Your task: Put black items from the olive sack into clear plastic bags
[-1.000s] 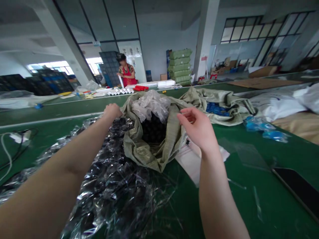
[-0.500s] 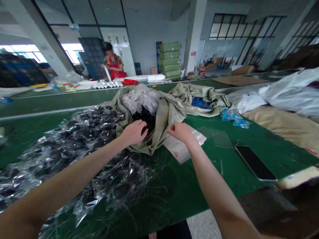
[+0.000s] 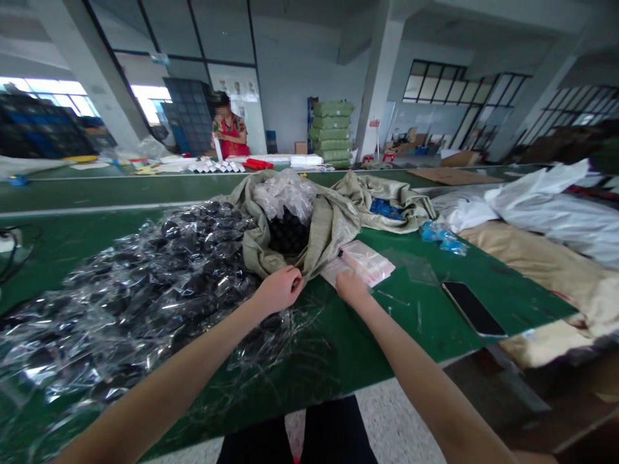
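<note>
My left hand (image 3: 280,290) is closed at the front lip of an open woven sack (image 3: 329,232) that holds black round pieces (image 3: 289,233); something small and dark shows between its fingers, too small to name. My right hand (image 3: 352,287) rests with curled fingers at the near edge of a stack of clear plastic bags (image 3: 370,261); what it pinches, if anything, is hidden. Left of the sack lies a large heap of black pieces wrapped in clear plastic (image 3: 178,270). Crumpled clear plastic (image 3: 285,193) sits on the sack's back rim.
A phone (image 3: 472,308) lies on the green table (image 3: 338,348) to the right. Behind are a second sack with blue pieces (image 3: 385,207) and blue wrapped pieces (image 3: 443,237). White and tan sacks (image 3: 527,258) lie far right. Across the table a person (image 3: 229,132) in red stands.
My left hand has left the sack's opening and come nearer its front lip. The right hand has moved down onto the bags' near edge. The view has shifted slightly.
</note>
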`<state>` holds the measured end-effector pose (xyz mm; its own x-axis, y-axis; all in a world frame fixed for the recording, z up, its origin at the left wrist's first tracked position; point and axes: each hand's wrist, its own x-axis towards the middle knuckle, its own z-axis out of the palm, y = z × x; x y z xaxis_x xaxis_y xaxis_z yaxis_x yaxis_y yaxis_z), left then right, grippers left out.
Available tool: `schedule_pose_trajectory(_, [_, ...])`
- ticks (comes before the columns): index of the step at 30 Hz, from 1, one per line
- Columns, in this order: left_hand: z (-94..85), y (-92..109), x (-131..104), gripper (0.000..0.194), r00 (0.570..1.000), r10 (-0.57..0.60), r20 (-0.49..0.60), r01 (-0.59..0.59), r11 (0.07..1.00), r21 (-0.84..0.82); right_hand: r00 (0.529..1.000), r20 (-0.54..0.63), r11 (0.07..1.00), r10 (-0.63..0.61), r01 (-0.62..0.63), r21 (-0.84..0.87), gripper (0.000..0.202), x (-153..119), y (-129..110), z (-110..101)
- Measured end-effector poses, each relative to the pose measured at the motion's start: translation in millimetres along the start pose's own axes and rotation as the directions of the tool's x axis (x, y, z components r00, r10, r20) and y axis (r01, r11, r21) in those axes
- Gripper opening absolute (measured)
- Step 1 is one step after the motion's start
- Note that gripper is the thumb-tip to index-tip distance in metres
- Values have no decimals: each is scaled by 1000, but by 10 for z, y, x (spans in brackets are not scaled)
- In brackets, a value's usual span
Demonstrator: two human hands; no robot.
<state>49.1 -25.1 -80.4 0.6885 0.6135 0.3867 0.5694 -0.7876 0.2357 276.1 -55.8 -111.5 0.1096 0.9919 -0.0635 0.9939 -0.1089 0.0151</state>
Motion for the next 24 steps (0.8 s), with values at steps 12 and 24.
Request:
schedule_pose_trajectory(12, [-294,72,-308,12,992,-78,-94,62,985,-161,989,-132,997,69,-72,-15,33,-131,-249,279])
schedule_pose_trajectory(24, [-564,-46,101,11,974,-47,-223,-16,962,-272,957,-188,975,219,-209,70,22,-31,39,31])
